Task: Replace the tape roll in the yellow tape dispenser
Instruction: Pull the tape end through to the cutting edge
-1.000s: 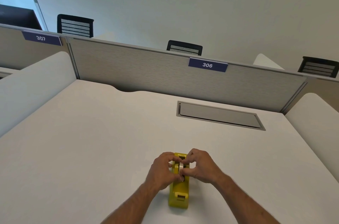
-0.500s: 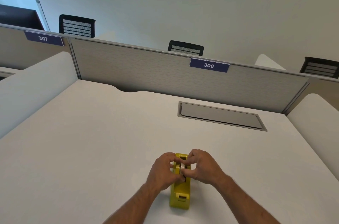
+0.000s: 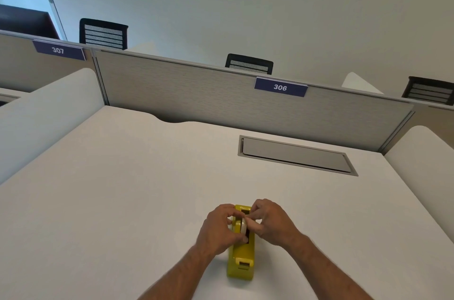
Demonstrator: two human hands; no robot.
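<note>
Tape roll [image 3: 243, 226], pale, sits upright in the slot of the yellow tape dispenser [image 3: 241, 254], pinched between both my hands. My left hand [image 3: 218, 229] curls around the dispenser's left flank, thumb and fingertips closed on the roll's edge. My right hand [image 3: 271, 222] comes in from the other side, thumb and forefinger pressed against the roll's right face. Whether the roll is fully seated I cannot tell; my fingers hide the hub. The dispenser stands on the white bench [image 3: 122, 201], its cutter end toward me, just below my hands. Beyond my right hand, well apart, a grey cable hatch [image 3: 294, 154] lies flush in the bench. Farther out, the grey partition [image 3: 196, 95] carries a blue label [image 3: 280, 87] reading 306.
</note>
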